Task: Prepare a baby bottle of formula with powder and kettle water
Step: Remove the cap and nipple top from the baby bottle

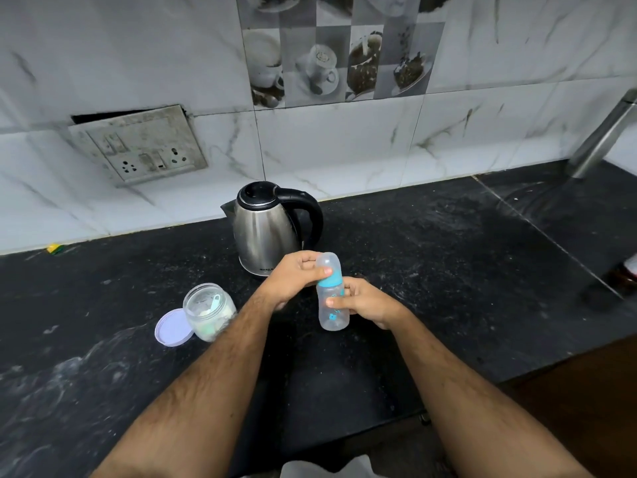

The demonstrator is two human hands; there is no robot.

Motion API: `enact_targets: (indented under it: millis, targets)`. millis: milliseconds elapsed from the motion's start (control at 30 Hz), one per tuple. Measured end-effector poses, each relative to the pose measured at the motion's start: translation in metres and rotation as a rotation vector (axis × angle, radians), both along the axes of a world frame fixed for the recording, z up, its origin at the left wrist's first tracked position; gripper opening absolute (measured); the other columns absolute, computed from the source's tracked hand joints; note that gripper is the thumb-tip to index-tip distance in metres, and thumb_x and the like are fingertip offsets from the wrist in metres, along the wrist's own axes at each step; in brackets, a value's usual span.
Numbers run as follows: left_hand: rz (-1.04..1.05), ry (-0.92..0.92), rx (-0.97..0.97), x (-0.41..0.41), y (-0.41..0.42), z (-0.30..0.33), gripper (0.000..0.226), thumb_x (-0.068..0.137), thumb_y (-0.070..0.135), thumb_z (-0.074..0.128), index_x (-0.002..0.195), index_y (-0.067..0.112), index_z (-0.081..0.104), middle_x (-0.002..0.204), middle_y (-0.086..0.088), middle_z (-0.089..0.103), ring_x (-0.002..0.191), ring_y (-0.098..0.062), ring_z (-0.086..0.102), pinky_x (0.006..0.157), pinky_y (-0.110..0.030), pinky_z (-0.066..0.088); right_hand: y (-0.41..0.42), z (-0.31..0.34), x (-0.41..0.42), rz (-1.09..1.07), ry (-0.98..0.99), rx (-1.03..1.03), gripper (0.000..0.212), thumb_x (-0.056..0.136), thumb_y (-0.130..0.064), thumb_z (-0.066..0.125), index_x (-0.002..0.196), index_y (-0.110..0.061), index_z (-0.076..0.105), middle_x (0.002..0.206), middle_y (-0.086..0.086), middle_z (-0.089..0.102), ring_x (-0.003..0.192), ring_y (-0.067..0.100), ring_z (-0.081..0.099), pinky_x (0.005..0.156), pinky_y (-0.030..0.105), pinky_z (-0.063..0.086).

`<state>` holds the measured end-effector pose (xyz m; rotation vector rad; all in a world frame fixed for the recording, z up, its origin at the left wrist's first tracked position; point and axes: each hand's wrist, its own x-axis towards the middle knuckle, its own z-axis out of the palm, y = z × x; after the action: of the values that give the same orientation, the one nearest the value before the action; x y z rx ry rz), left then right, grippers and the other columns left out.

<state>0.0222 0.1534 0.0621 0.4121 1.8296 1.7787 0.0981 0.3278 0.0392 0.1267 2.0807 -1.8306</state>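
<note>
Over the black worktop (431, 270), both hands grip the empty baby bottle (331, 305): right hand (365, 301) on its body, left hand (293, 276) on the cap. Looks like uncapping; next, twist the teal collar (331, 280) off, then scoop from the open powder jar (206, 310).

The kettle (265, 229) bears small dark lettering near its base, too blurred to read.

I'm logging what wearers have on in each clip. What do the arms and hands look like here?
Both forearms are bare and hairy, with no sleeves in view. The left hand and right hand wear no gloves, and no rings, watch or bands show.
</note>
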Motion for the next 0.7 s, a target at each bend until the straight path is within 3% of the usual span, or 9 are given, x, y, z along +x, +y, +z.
enact_targets:
  millis: [133,267,400,600,700]
  targets:
    - [0.083,0.049,-0.029,0.005,0.006,-0.005,0.026,0.09,0.009,0.069,0.116,0.005,0.065,0.1,-0.008,0.076,0.094,-0.017,0.073,0.083,-0.028,0.059,-0.001,-0.002,0.002,-0.031,0.002,0.058,0.035,0.088,-0.013,0.072,0.12,-0.005,0.061,0.1,0.003,0.073,0.092,0.015,0.071,0.08,0.028,0.058]
    - [0.186,0.085,-0.05,0.008,0.014,-0.017,0.027,0.087,0.013,0.075,0.111,0.006,0.067,0.1,-0.011,0.076,0.097,-0.026,0.073,0.088,-0.039,0.058,-0.007,-0.017,0.005,-0.185,0.074,0.268,0.048,0.066,-0.038,0.08,0.108,-0.02,0.065,0.101,0.001,0.074,0.095,0.019,0.071,0.092,0.047,0.056]
    - [0.257,0.096,-0.046,0.014,0.023,-0.022,0.026,0.085,0.015,0.076,0.108,0.008,0.068,0.097,-0.008,0.077,0.096,-0.025,0.074,0.086,-0.037,0.059,-0.01,-0.026,0.009,-0.273,0.091,0.288,0.04,0.072,-0.032,0.081,0.107,-0.022,0.064,0.101,-0.002,0.072,0.093,0.016,0.07,0.09,0.044,0.057]
    - [0.393,0.081,0.088,0.009,0.033,-0.009,0.028,0.088,0.012,0.073,0.115,0.01,0.065,0.102,-0.002,0.076,0.09,-0.003,0.071,0.075,-0.015,0.053,0.009,-0.037,0.011,-0.347,0.067,0.363,0.045,0.072,-0.027,0.084,0.11,-0.018,0.061,0.106,-0.001,0.069,0.098,0.016,0.067,0.093,0.042,0.054]
    - [0.402,0.105,0.07,0.003,0.034,-0.01,0.03,0.086,0.012,0.075,0.115,0.012,0.065,0.104,-0.001,0.075,0.088,0.001,0.069,0.072,-0.011,0.05,0.02,-0.038,0.012,-0.447,0.064,0.395,0.048,0.075,-0.025,0.083,0.114,-0.017,0.058,0.11,-0.001,0.067,0.102,0.017,0.065,0.094,0.038,0.052]
